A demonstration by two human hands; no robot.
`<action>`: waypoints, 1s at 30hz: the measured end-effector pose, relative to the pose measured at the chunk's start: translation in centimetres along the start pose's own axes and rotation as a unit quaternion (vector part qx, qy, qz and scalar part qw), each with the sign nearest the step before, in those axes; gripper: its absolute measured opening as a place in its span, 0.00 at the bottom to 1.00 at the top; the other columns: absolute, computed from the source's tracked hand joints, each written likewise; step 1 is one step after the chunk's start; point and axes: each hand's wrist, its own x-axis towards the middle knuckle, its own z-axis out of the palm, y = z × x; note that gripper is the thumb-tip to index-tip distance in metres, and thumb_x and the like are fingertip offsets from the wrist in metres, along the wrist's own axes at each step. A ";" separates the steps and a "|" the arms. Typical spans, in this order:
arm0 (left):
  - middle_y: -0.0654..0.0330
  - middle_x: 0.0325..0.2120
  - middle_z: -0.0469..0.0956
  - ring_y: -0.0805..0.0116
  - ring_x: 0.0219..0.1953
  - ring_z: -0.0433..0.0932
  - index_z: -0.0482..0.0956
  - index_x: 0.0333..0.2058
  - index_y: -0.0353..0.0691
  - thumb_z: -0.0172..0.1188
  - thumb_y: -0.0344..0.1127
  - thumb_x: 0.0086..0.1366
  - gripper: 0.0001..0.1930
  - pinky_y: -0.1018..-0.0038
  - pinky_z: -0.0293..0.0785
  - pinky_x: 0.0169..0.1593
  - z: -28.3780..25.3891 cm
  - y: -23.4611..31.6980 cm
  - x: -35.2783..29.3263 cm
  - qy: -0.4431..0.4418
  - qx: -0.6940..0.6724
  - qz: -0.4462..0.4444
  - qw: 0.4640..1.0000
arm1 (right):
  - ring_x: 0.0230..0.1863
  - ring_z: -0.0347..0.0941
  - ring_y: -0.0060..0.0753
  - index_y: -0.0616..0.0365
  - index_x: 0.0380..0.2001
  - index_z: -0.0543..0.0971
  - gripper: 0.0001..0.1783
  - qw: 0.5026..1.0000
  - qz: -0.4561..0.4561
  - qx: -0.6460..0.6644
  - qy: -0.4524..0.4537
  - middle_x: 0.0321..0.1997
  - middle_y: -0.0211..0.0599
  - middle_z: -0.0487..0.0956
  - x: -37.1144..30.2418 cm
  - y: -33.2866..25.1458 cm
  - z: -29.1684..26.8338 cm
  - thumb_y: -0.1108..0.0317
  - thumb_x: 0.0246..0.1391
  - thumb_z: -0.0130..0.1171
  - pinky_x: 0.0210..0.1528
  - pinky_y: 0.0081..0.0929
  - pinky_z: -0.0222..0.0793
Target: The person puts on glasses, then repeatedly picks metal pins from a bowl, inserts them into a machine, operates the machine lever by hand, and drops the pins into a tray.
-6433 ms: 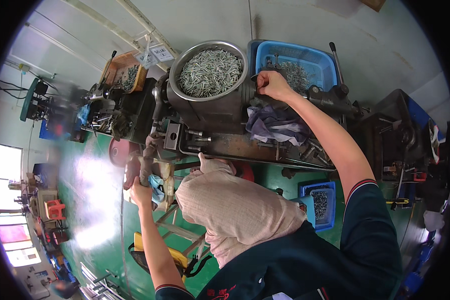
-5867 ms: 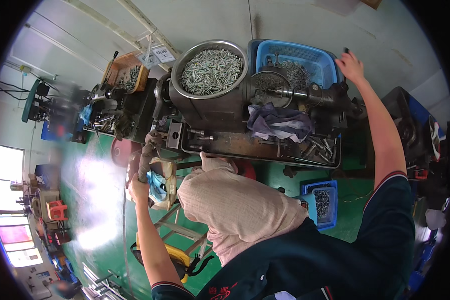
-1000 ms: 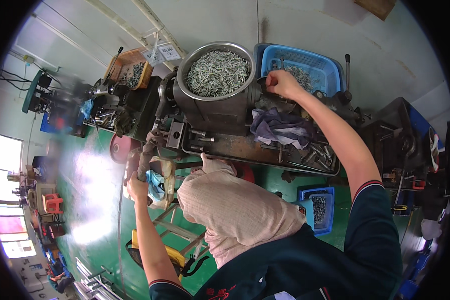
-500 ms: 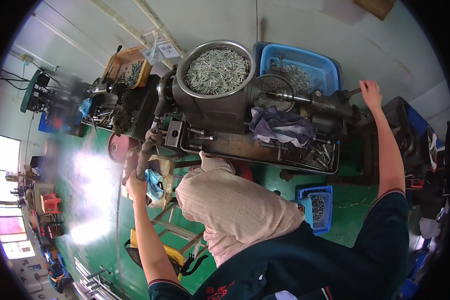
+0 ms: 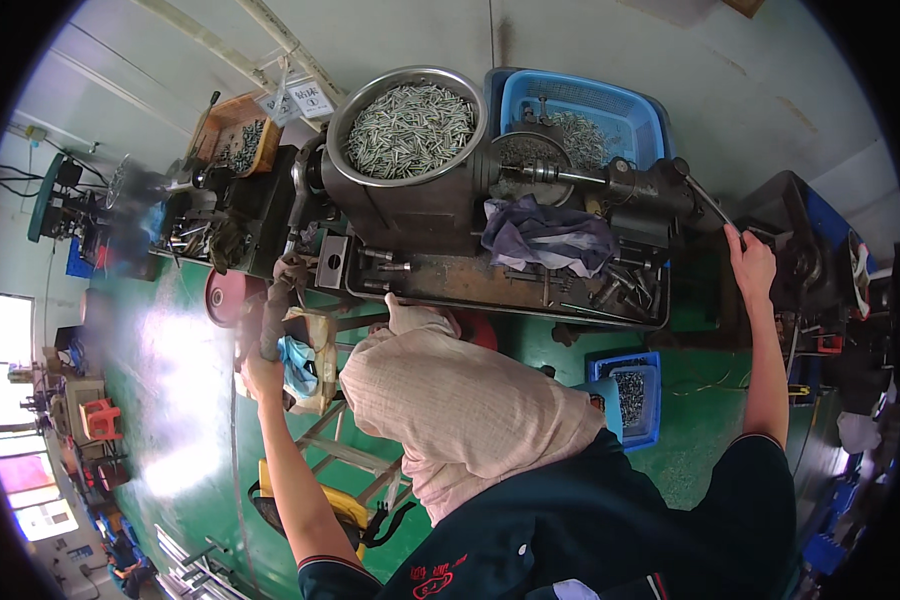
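My left hand (image 5: pixel 262 376) is closed around the lower end of a long lever wrapped in brown cloth or tape (image 5: pixel 276 318), at the left of a small lathe-like machine (image 5: pixel 410 218). On the right, my right hand (image 5: pixel 754 270) grips the tip of a metal lever (image 5: pixel 708 203) that slants down from the machine's right-hand unit (image 5: pixel 645 195). Between them, a horizontal spindle (image 5: pixel 565 176) meets a round chuck area. Atop the machine sits a steel bowl (image 5: pixel 482 130) full of short metal pins (image 5: pixel 410 130). A dark crumpled rag (image 5: pixel 545 235) lies beneath the spindle.
A blue basket (image 5: pixel 650 125) with metal parts stands behind the machine. Loose tools and parts lie in the machine's tray (image 5: pixel 490 295). A blue bin (image 5: pixel 650 400) is on the green floor, right of my cloth-covered lap (image 5: pixel 460 390). An orange basket (image 5: pixel 266 150) stands back left.
My right hand has come down and nearer to me, swinging the metal lever from nearly level to a downward slant. My left hand stays on the wrapped lever. The view has shifted slightly.
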 end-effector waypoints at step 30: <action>0.47 0.21 0.74 0.45 0.27 0.73 0.73 0.27 0.40 0.56 0.32 0.43 0.09 0.56 0.67 0.31 0.6 2.9 -3.7 0.063 0.009 -0.018 0.998 | 0.41 0.68 0.42 0.52 0.28 0.76 0.12 0.960 -0.121 0.178 0.182 0.33 0.37 0.75 8.5 -13.9 5.2 0.59 0.39 0.56 0.43 0.38 0.62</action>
